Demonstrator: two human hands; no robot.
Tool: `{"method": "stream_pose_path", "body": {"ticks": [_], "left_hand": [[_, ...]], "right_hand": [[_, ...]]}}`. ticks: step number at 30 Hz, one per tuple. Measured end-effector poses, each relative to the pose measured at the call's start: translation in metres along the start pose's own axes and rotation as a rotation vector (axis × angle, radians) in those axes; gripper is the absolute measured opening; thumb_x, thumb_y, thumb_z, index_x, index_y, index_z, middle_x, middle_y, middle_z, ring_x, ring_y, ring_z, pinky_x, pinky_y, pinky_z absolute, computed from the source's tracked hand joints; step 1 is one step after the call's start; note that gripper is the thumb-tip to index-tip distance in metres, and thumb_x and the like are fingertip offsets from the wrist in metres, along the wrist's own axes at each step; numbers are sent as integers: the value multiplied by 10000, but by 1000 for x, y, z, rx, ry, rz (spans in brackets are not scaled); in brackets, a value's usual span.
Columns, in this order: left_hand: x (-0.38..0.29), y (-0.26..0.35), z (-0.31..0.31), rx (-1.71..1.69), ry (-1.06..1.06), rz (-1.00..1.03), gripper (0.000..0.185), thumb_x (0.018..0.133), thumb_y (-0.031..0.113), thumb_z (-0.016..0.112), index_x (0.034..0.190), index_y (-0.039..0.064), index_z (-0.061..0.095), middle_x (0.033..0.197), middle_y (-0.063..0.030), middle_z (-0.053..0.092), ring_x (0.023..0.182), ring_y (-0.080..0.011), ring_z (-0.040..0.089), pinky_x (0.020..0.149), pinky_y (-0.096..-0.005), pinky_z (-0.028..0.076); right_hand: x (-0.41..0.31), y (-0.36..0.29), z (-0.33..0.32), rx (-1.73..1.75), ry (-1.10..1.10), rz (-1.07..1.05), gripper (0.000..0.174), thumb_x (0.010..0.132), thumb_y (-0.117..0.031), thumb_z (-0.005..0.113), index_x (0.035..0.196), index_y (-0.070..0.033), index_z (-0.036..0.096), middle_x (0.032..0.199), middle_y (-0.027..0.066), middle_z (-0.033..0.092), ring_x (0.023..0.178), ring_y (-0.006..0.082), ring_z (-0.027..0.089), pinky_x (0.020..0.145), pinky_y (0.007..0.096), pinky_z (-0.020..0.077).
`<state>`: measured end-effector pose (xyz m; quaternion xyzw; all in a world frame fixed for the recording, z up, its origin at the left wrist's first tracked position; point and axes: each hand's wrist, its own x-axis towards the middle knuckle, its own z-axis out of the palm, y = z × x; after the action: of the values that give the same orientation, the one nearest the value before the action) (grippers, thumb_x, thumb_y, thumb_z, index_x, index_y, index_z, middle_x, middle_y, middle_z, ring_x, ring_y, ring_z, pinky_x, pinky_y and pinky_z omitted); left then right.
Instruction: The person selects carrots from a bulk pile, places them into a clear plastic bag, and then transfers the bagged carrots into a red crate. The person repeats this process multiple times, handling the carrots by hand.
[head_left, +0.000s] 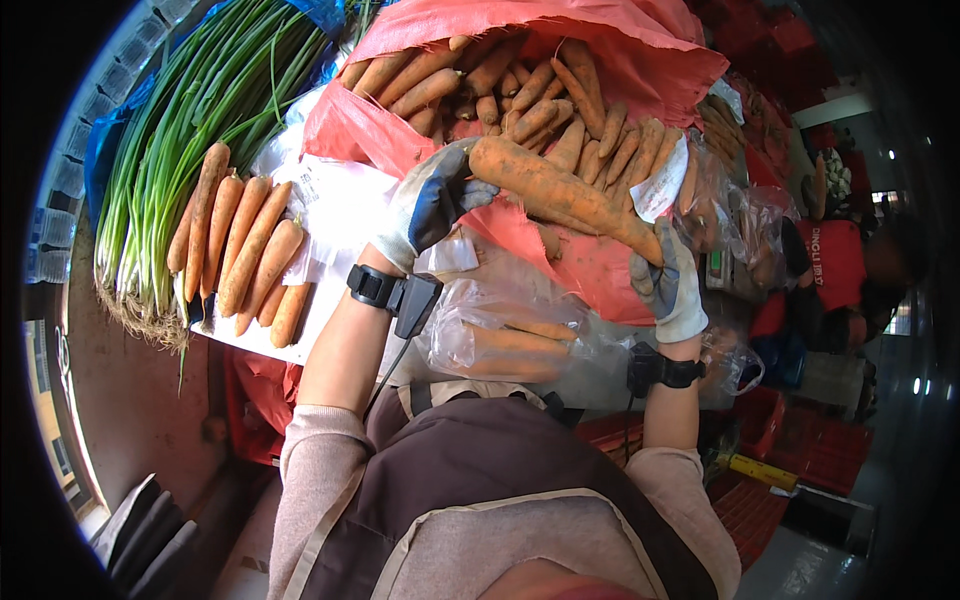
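Note:
A large carrot with soil on it lies slantwise between my two gloved hands, over the near edge of a red woven sack. My left hand is at its thick end, thumb and fingers around it. The tapered end is pinched by my right hand. Many loose carrots fill the opened sack behind. Nearer to me, a clear plastic bag with several carrots in it lies on the table.
At the left, several carrots lie on white sheeting beside a big bunch of green onions. Bagged carrots and a scale are on the right. Beyond, a person in a red vest is by red crates.

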<state>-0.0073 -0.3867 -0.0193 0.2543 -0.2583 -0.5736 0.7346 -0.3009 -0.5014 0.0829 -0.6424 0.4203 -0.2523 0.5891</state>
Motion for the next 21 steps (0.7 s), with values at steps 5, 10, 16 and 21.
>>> {"method": "stream_pose_path", "body": {"ticks": [5, 10, 16, 21], "left_hand": [[-1, -1, 3, 0, 70, -26, 408, 1028, 271, 477, 1357, 29, 470, 1168, -92, 623, 928, -161, 649, 822, -269, 540], [0, -1, 9, -19, 97, -53, 466, 1037, 371, 434, 1350, 27, 470, 1144, -129, 632, 899, -185, 662, 770, -260, 544], [-1, -3, 0, 56, 98, -173, 541, 1032, 463, 384, 1389, 61, 439, 1189, -134, 619, 938, -245, 682, 713, -254, 558], [-7, -11, -11, 561, -66, 39, 416, 1053, 295, 389, 1391, 54, 418, 1188, -125, 605, 975, -231, 664, 696, -252, 555]], "right_hand": [[-2, -6, -1, 81, -30, 188, 455, 1020, -413, 446, 1025, 14, 604, 659, 23, 555, 499, 79, 474, 466, 214, 366], [-4, -2, -3, 66, -87, 21, 432, 995, -325, 528, 1232, 31, 586, 719, 37, 583, 563, 87, 516, 512, 216, 423], [1, 4, -9, 95, -68, 17, 424, 950, -199, 612, 1310, 17, 552, 867, 46, 604, 670, 97, 558, 587, 215, 469], [3, 13, -12, 3, -8, -52, 389, 919, -78, 612, 1290, 22, 552, 924, 58, 630, 750, 113, 616, 639, 233, 516]]}}
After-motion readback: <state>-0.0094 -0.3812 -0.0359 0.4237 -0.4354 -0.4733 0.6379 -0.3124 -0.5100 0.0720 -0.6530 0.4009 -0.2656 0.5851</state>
